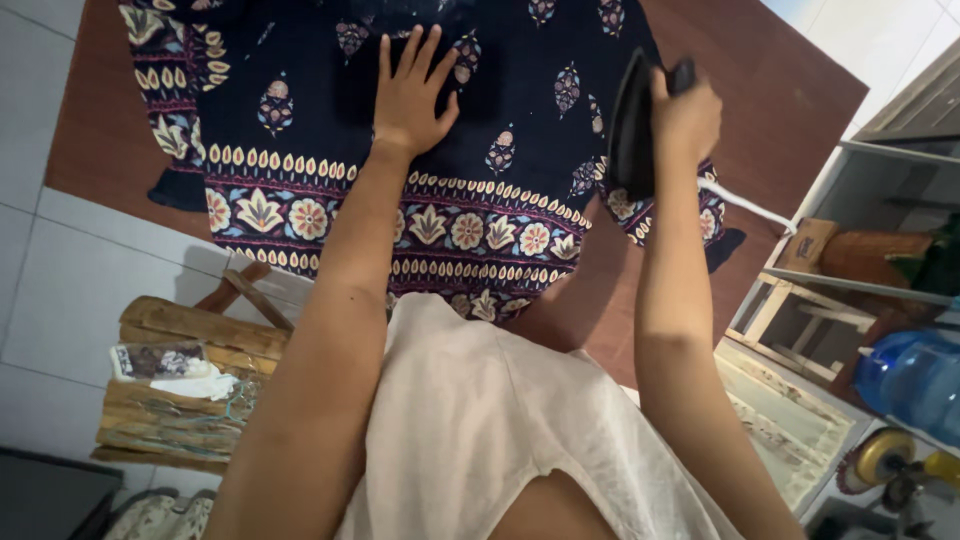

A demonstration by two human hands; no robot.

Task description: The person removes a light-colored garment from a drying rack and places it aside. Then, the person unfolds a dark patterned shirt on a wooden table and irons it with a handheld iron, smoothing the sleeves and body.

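Dark blue cloth with flower patterns (420, 190) lies spread on the brown surface (760, 90), under the left hand (412, 100), whose fingers (425, 55) are spread flat on it. The right hand (685, 115) has its fingers wrapped around a black iron (632, 130), tipped up just beside the cloth's edge. The part near the flat fingers looks smooth; how much is pressed I cannot tell.

A small flat packet (158, 359), rectangular with a dark patterned face and pale edges, is lying at the left end of the wooden bench (190, 330). A brown cardboard box (806, 246) is sitting on the shelf (880, 285) at right.
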